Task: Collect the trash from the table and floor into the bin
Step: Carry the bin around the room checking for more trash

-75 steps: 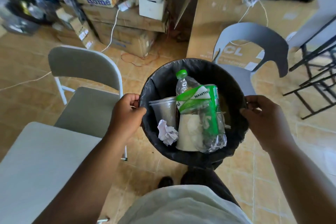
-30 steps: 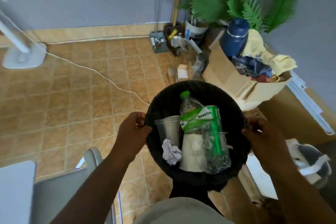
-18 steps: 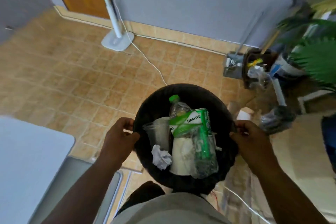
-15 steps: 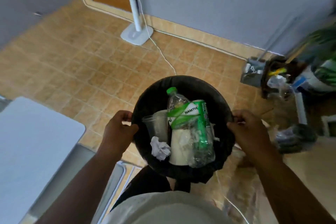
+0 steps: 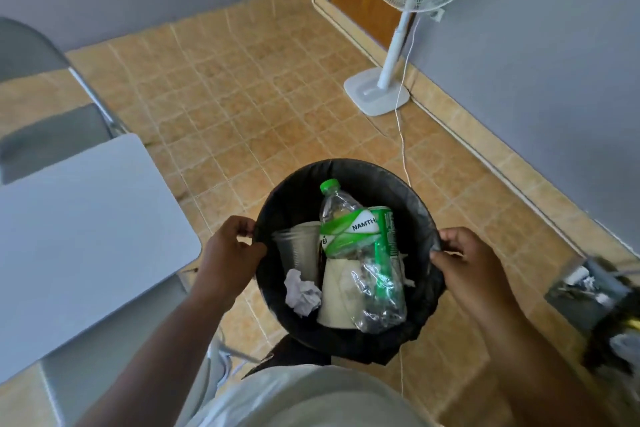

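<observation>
Two hands, one bin, two cups.

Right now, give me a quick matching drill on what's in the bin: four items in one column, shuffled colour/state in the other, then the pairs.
Items:
1. bottle
2. can
3. paper ball
4. plastic cup

Descriptions:
A. crumpled, white
B. see-through, no label, left side of the bin
C. green metal, lying under the bottle
D. crushed clear plastic, green cap and label

Pairs: 1-D, 2-C, 3-A, 4-B
</observation>
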